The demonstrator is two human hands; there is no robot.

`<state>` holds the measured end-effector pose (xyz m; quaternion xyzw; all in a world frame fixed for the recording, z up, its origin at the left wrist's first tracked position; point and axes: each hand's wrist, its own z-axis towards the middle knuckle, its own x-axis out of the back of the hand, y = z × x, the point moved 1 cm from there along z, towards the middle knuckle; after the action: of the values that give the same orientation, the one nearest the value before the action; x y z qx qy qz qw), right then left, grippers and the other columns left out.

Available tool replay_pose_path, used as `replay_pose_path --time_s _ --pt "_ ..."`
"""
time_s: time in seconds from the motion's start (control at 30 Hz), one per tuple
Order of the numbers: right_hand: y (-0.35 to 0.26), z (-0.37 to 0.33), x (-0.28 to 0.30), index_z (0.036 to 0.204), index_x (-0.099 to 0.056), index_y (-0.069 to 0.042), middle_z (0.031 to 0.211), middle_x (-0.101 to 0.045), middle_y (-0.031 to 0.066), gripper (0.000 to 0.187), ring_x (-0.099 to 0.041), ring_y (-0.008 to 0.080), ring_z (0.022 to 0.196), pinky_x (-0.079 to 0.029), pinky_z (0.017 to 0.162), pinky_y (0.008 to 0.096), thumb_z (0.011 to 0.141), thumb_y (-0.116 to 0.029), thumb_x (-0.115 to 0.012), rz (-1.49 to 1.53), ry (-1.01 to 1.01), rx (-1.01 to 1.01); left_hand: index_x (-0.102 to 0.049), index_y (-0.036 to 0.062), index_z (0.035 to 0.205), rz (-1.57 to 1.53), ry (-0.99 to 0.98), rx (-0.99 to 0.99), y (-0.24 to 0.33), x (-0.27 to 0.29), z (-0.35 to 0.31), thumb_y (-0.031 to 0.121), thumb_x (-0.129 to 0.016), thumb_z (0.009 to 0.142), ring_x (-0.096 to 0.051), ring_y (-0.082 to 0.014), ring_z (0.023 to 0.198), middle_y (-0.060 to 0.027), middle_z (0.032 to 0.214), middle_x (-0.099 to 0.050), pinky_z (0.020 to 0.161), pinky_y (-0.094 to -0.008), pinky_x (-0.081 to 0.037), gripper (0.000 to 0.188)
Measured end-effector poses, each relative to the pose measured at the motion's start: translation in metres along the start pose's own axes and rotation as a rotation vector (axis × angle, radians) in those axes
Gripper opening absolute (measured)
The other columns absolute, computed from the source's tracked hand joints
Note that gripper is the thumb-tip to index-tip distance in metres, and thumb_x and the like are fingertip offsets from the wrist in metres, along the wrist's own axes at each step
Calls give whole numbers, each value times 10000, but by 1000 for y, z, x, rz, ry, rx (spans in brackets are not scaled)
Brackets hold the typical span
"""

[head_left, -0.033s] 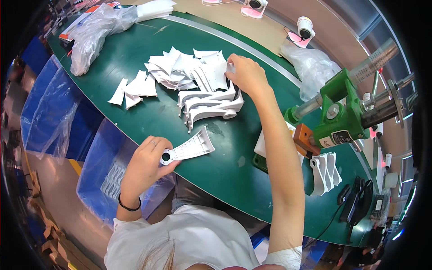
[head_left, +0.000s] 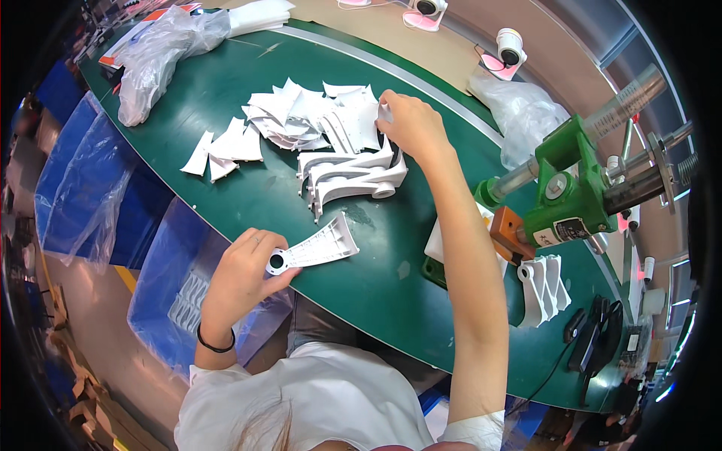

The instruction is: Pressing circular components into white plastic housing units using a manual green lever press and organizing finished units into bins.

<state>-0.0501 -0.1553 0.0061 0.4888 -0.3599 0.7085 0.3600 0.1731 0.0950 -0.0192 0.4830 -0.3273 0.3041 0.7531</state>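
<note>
The left hand [head_left: 244, 274] grips a white, ribbed, wedge-shaped plastic bracket [head_left: 316, 248] by its ring end at the green table's [head_left: 376, 289] near edge. It is probably light and stiff, with its flat rib safest to pinch. At twelve o'clock, the right hand [head_left: 410, 124] pinches a white piece from the loose pile [head_left: 316, 113].

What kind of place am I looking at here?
Probably a factory assembly bench: heaps of identical white plastic parts on a green worktable, a green bench press, and blue bins lined with plastic bags.

Left hand [head_left: 244, 274] curled in grip near body, right hand [head_left: 410, 124] outstretched, fingers bent
</note>
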Motion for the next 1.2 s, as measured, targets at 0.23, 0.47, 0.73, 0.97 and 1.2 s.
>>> replay_pose_path --time_s 0.23,0.47,0.73,0.97,1.2 --pt "-2 3 0 1113 -655 -81 926 -705 167 290 -683 353 897 -545 737 484 842 -12 -578 -103 180 21 -658 22 1067 -239 77 7 5 -10 5 82 -818 764 -671 -183 771 -90 928 -687 668 -303 -520 348" --pt "-68 -49 74 948 -662 -32 916 -672 119 109 -645 331 899 -524 749 417 840 -15 -662 189 546 356 -629 -19 1112 -912 91 296 9 -20 -12 -26 -725 851 -695 -122 810 -72 927 -691 687 -238 -562 279" --pt "-63 -219 153 795 -736 -86 954 -607 111 180 -601 264 880 -486 727 343 615 -64 -736 313 438 473 -547 -39 1176 -1361 -60 159 37 -31 2 -55 -586 949 -690 -197 989 -140 1107 -634 872 -315 -604 231" --pt "-40 -280 143 869 -710 -58 946 -693 63 334 -620 278 908 -501 745 363 549 11 -778 201 354 225 -555 -43 1187 -1342 -132 113 89 -58 14 9 -582 981 -675 -194 1025 -134 1150 -622 902 -327 -595 214" --pt "-27 -318 141 845 -690 -75 963 -686 37 336 -594 260 927 -478 785 362 535 30 -766 -18 368 117 -580 -43 1194 -1318 -170 139 122 -79 21 58 -561 1008 -664 -181 1006 -121 1165 -626 915 -311 -566 212"
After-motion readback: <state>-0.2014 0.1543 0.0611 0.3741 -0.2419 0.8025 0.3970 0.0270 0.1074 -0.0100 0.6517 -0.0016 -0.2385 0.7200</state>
